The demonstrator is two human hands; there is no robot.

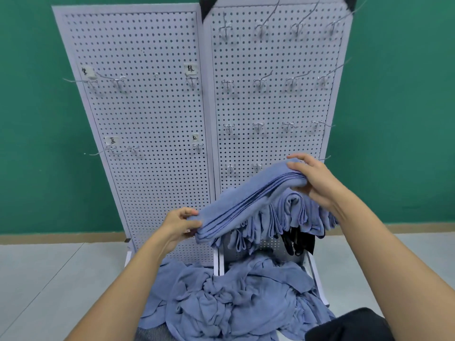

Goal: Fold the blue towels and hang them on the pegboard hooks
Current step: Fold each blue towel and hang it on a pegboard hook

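Both hands hold a folded blue towel [246, 200] stretched between them in the middle of the view, slanting from 8 o'clock up to 2 o'clock. The left hand [181, 223] pinches the lower end, thumb on top and fingers curled beneath the stacked layers. The right hand [312, 178] grips the upper end, its fingers bent over the top fold, with the forefinger lifted a little. Behind the towel stands a white pegboard of two panels, the left panel [147, 114] at 11 o'clock and the right panel [275, 99] at 1 o'clock, both set with wire hooks [259, 82]; small paper labels [190, 68] sit on the left panel. Just under the right hand, at 4 o'clock from the held towel, more blue towels [293, 212] hang in folds against the right panel, with black loops [298, 239] dangling below them. At 6 o'clock a rumpled pile of blue towels [234, 299] lies on the pale floor [49, 279] at the foot of the pegboard. A green wall [29, 119] rises behind, and a dark cloth [349, 326] shows at 5 o'clock.
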